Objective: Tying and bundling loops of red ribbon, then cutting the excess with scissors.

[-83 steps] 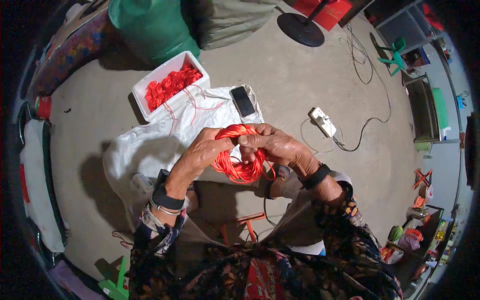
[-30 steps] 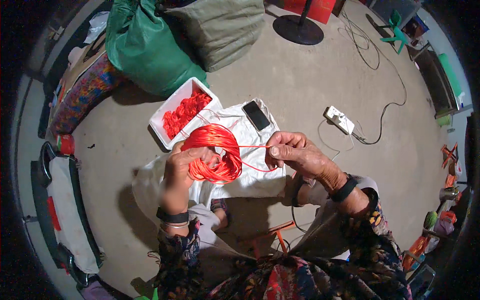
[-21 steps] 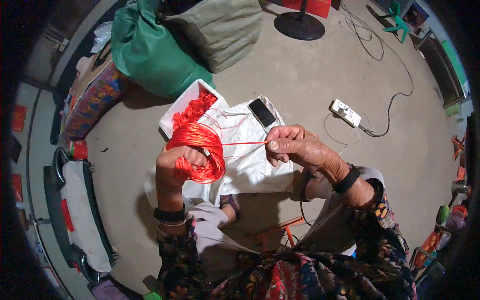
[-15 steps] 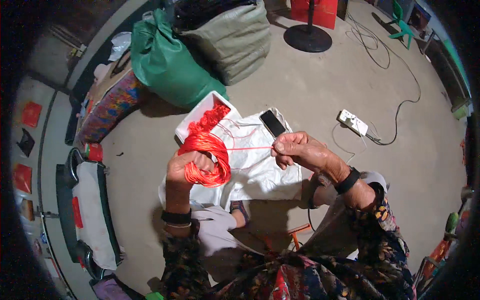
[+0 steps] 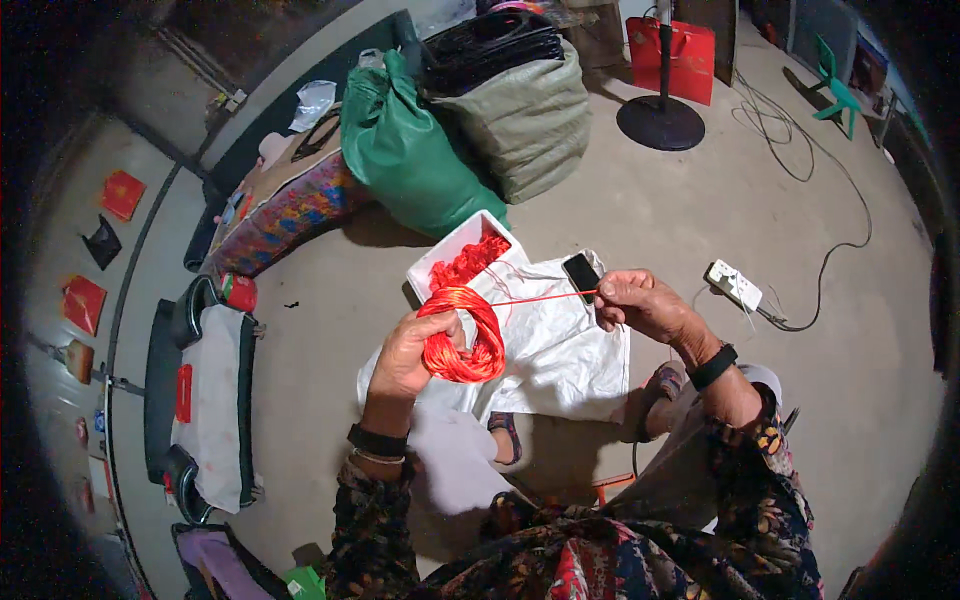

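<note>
A thick looped hank of shiny red cord [image 5: 484, 340] hangs on my left hand [image 5: 412, 352], whose fingers are closed round its left side. One strand of the red cord runs taut from the hank across to my right hand [image 5: 640, 302], where thumb and fingers pinch it. Behind the hank, a white box [image 5: 420, 282] holds a heap of red knotted cordwork [image 5: 470, 262]. Under both hands a white cloth [image 5: 560, 350] is spread on the floor, with a dark phone [image 5: 580, 276] lying at its far edge, close to my right hand.
A tied green sack [image 5: 420, 160] and a grey-green sack [image 5: 530, 125] stand beyond the box. Farther right are a round black stand base [image 5: 660, 122], a red paper bag [image 5: 685, 65] and a white power strip [image 5: 735, 285] with a trailing cable. A cloth-covered seat [image 5: 215, 410] is at left.
The whole view has shifted, so everything sits farther right and lower. My left hand has turned, showing the hank's loops more openly. The strand stays stretched between my hands.
</note>
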Tool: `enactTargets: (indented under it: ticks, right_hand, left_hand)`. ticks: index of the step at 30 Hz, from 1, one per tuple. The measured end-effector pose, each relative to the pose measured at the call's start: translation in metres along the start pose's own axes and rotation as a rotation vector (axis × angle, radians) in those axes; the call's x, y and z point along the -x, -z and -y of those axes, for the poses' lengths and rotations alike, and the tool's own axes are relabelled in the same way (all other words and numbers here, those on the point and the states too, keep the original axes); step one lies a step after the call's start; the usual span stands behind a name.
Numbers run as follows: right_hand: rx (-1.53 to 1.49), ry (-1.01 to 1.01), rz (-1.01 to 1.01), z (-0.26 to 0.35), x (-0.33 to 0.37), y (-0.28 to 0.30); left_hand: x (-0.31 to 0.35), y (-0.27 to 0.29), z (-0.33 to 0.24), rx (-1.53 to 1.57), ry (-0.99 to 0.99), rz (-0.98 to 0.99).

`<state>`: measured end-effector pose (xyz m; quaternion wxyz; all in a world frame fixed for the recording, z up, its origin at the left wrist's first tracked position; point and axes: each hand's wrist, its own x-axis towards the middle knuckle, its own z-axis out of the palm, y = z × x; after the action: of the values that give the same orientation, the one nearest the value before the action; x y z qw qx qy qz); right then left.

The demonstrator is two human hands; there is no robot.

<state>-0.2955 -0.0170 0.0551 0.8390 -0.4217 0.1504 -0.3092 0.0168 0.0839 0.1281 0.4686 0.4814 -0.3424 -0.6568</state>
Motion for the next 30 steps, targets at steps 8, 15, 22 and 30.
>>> enactTargets:
  ticks: [8,15,22,30]
  right_hand:
    - [-0.014,0.039,0.093,0.009,0.006,0.004]
    - [0.267,-0.224,0.262,0.002,0.019,0.006]
    - [0.236,-0.435,0.579,-0.026,0.024,-0.035]
    - [-0.177,-0.524,0.496,-0.098,0.016,-0.053]
  left_hand:
    - [0.012,-0.011,0.006,-0.014,0.020,-0.072]
    - [0.020,-0.021,-0.011,-0.022,-0.027,0.029]
    - [0.035,-0.038,-0.039,-0.010,-0.128,0.160]
    - [0.052,-0.068,-0.060,-0.006,-0.084,0.287]
